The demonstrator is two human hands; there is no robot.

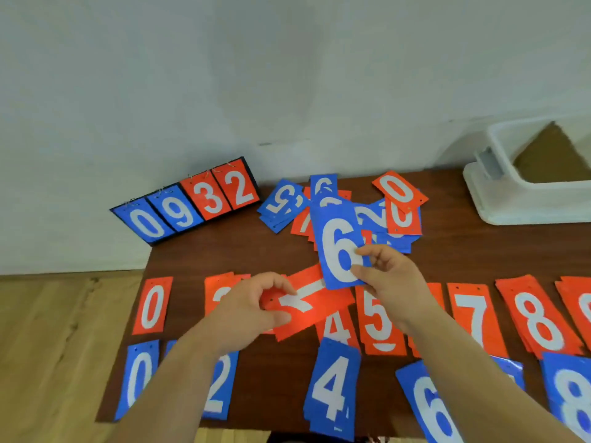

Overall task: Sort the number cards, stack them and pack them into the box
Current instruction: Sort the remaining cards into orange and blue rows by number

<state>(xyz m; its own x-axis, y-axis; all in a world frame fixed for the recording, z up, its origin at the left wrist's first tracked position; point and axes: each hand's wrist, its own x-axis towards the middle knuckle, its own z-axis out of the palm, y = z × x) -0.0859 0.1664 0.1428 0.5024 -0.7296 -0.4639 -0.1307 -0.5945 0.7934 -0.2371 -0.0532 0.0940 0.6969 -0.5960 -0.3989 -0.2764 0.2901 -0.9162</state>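
Head view: two bare hands work over a brown surface with many number cards on it.
Right hand: the right hand pinches a blue 6 card by its lower right edge. Its fingers are curled onto the card, and the card is lifted and nearly upright.
Left hand: the left hand pinches a red 1 card at its left end. The thumb and fingers close on it, and the card lies sideways above the red row.
Sorted rows: red cards sit in one row and blue cards in the row nearest the person, from low numbers on the left to high on the right.
Mixed pile: a mixed pile of red and blue cards lies at the back, just behind the blue 6 card.
White box: the white box sits at the far right corner, well apart from both hands. I see no cards in it.
Scoreboard: a scoreboard showing 0 9 3 2 stands at the back left.
Step now: this looks like sorting, not yet stacking or packing.
Do it well: put one card down at a time. The blue 6 card belongs on the blue 6 pile, near the right arm. The red 1 card should go in the gap between the red 0 card and the red 2 pile.
Turn first: spin the red 1 card so it stands the same way as the others.
Watch out: keep the arms high, so they do not push the near cards out of line.
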